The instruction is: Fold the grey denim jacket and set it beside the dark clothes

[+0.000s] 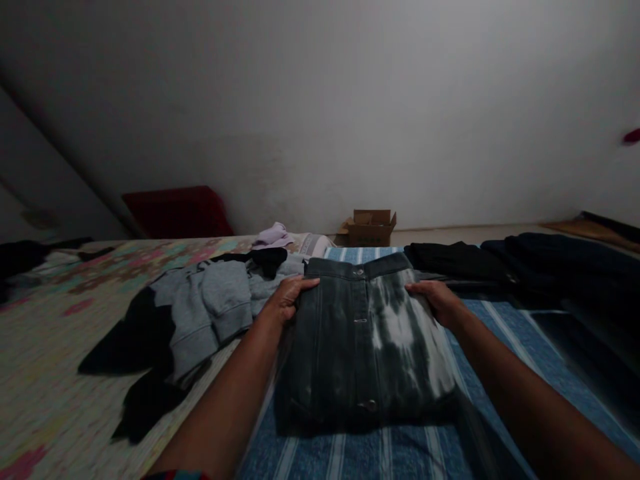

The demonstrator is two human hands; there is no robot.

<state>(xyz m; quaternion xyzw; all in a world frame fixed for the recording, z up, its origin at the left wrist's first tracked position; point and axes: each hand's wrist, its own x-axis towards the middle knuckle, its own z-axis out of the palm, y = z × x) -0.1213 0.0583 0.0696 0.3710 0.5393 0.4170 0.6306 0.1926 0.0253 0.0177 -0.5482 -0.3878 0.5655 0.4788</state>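
A folded denim jacket (340, 340), dark grey with bleached white streaks, lies in front of me on the blue striped cloth. A buttoned strip runs down its middle, and its band faces away from me. My left hand (291, 295) is closed on the upper left edge, thumb on top of the fabric. At the opposite edge, my right hand (436, 300) grips the upper right side the same way. The fingers beneath the fabric are hidden. Left of the jacket lies a crumpled grey and black garment (220, 300), close to my left forearm.
Dark folded clothes (565, 267) are stacked on the right, beside a black folded piece (445, 260). Beyond are a lilac cloth (273, 237), an open cardboard box (371, 230) and a red object (177, 210) by the wall. A floral sheet (45, 360) spreads on the left.
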